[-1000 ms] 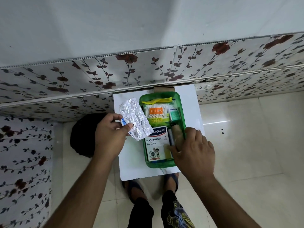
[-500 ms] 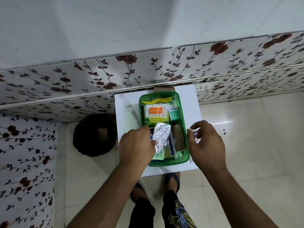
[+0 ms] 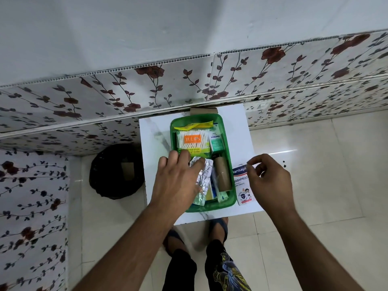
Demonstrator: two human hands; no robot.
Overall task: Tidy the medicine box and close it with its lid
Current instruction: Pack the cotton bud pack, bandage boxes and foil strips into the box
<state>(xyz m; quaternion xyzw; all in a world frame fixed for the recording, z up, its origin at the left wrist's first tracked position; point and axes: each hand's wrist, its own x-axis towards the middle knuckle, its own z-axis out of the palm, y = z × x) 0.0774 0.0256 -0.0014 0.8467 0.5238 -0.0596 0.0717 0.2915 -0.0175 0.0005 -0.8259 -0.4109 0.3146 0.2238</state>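
Observation:
The green medicine box (image 3: 227,143) stands open on a small white table (image 3: 155,139). Inside lie a Tulips cotton swab pack (image 3: 194,141), a teal Optibex carton (image 3: 216,141), a brown roll (image 3: 222,175) and a silver foil blister strip (image 3: 204,179). My left hand (image 3: 178,179) lies flat over the box's left side, thumb on the foil strip, fingers spread toward the swab pack. A Hansaplast plaster packet (image 3: 241,185) lies on the table just right of the box. My right hand (image 3: 270,181) hovers over it, fingers curled apart at its top corner. No lid is visible.
A black bin (image 3: 116,171) stands on the floor left of the table. A flower-patterned wall runs right behind the table, with a brown cardboard piece (image 3: 203,111) wedged behind the box. My sandalled feet (image 3: 218,227) are under the table's near edge.
My left hand brought the foil strip from the left into the box and laid it down. My right hand lifted the Hansaplast packet out and set it on the table to the right.

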